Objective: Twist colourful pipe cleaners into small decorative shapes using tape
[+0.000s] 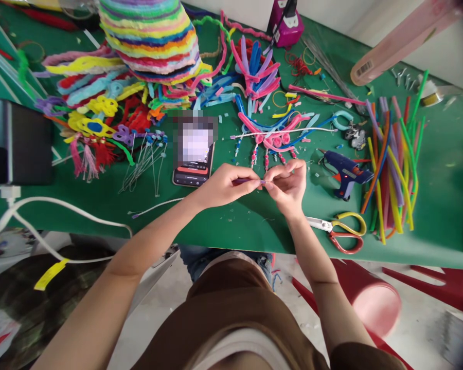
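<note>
My left hand (221, 186) and my right hand (288, 184) meet above the green table (254, 221), near its front edge. Both pinch a thin purple pipe cleaner (250, 181) that runs between their fingertips. Just behind my hands lies a pink and blue pipe-cleaner piece (273, 134) with a white beaded string and small bead tassels hanging from it. A phone (194, 156) lies flat to the left of my left hand.
A blue glue gun (345, 172) and red-and-yellow scissors (341, 232) lie right of my hands. A bundle of straight pipe cleaners (391, 164) fills the right side. A striped stacked pile (150, 38) and finished ornaments (96, 118) crowd the back left. White cables (42, 216) cross the left edge.
</note>
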`<state>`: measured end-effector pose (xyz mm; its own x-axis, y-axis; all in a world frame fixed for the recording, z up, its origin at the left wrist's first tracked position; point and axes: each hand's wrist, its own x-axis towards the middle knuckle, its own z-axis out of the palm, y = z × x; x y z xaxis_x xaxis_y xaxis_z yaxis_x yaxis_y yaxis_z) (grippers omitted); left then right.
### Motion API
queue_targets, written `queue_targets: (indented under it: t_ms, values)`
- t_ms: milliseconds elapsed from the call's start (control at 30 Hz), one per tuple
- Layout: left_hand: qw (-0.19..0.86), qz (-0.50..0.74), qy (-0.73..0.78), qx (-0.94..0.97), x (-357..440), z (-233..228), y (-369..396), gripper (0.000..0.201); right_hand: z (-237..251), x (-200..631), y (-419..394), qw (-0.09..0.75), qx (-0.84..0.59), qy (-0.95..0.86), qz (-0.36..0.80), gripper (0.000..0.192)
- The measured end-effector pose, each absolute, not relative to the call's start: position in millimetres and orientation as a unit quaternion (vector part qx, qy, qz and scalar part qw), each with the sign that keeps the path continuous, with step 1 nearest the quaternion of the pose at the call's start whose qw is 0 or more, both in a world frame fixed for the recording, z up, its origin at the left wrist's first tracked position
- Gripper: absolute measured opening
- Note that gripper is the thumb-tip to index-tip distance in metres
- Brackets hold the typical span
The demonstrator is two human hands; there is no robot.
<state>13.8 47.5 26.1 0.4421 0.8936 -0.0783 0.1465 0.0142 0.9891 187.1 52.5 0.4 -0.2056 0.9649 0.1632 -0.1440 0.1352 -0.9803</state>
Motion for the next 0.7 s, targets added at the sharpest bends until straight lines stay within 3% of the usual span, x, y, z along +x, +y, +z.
queue_targets:
  t_ms: [700]
  values:
    - [0.602,0.328,0.4,0.608,15.7,23.9,48.5,0.032,-4.9,185.7,51.5,0.539,-0.364,-0.539,0.536,0.048]
